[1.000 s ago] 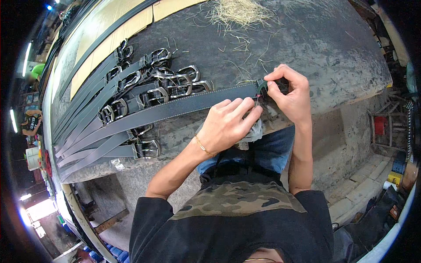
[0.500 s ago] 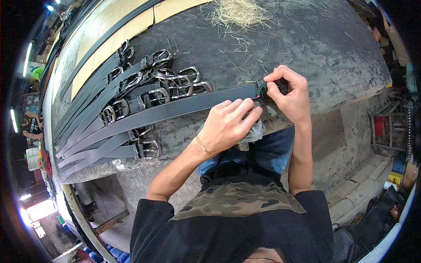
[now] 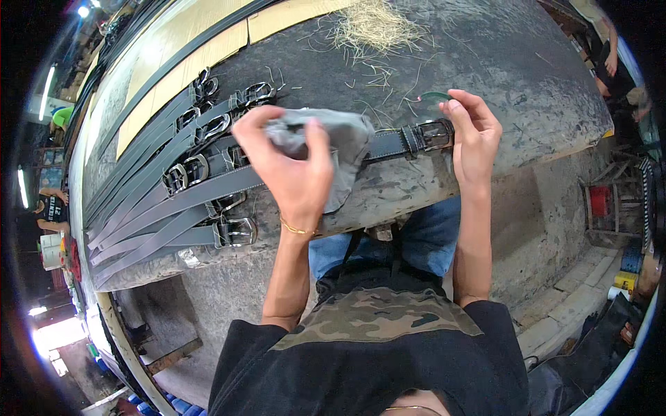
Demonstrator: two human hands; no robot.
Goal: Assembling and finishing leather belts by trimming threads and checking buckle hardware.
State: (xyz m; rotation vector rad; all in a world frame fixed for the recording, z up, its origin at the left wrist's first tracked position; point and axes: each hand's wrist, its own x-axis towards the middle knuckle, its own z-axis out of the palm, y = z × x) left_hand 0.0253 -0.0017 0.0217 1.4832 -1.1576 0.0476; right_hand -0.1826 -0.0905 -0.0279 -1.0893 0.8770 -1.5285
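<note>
Along the near edge of the dark counter (image 3: 527,104), one black stitched belt (image 3: 388,147) lies with its metal buckle (image 3: 437,132) toward the right and its strap running left, over other straps.

Left hand (image 3: 291,170): fingers clenched on a crumpled grey cloth (image 3: 347,145), which covers the middle of the belt from view. Motion blur; cannot tell whether cloth and leather touch. Right hand (image 3: 479,135): thumb and forefinger pinch a thin, curved green strip (image 3: 436,93), reddish at its far tip, above the buckle. Contact between the lower fingers and the buckle is not clear.

Just changed: the strip is away from the belt end and the cloth is up over the strap. Judgement: the buckle end is free of the strip, and the belt rests by its own weight rather than pinned by the left hand.

Against the earlier frame: the left hand was low on the strap near its right end, cloth beneath it; the right hand hid the buckle, now plainly visible. Unchanged: the cluster of buckled belts (image 3: 211,126) at left and the heap of pale strands (image 3: 378,28) at the back.
</note>
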